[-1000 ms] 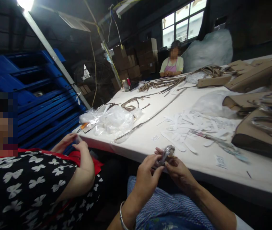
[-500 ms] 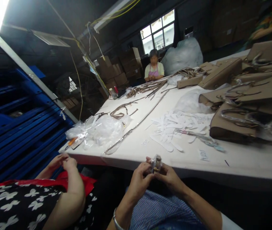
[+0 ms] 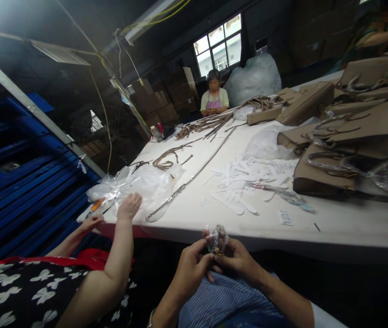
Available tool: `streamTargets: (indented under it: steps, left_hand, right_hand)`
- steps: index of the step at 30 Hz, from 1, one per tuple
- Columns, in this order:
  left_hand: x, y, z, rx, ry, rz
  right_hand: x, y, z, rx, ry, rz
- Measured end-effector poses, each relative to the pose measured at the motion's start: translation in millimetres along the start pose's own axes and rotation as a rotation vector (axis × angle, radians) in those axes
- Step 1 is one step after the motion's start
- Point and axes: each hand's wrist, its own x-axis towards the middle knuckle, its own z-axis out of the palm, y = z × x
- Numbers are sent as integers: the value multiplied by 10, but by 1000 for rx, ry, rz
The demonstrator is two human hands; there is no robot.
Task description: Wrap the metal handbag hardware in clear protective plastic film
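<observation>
Two bare hands of the person work together on one small bundle (image 3: 219,237), which is a brownish piece inside clear plastic with one gold-coloured metal part (image 3: 218,251) at its lower end. The grip of the left hand (image 3: 193,260) is narrow, holding this bundle from its left side, and the grip of the right hand (image 3: 240,258) is also narrow, pinching it from the right side. The bundle is in the air between both hands, near the front edge of the desk (image 3: 176,225) and above one checked cloth (image 3: 230,298) on the lap. On the desk, beyond the hands, lies one heap of white strips (image 3: 237,198), too many to count, and near it one printed label (image 3: 285,217) and one short dark strip (image 3: 317,227). One long strap (image 3: 180,189) runs across the desk. On the right there are at least four brown bags (image 3: 322,175), but I cannot tell the exact number, because they overlap. Three other people are visible: one co-worker (image 3: 43,291) on the left, with one hand (image 3: 130,206) at the plastic heap (image 3: 158,182), one seated person (image 3: 214,101) at the far side, and one person partly seen at top right.
</observation>
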Motion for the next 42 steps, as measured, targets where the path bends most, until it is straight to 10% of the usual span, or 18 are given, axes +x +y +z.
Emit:
streamTargets:
  steps: [10,27,42]
  left_hand:
    - [-60,-102,-36,120,19,178]
    - [-126,-427,34,-161,130,-39]
    - [-43,-601,142,-343,307,-49]
  right_hand:
    - [-24,112,95,101,26,-7]
    - [-7,238,3,-118,38,71]
    - [64,520,117,-304,396,7]
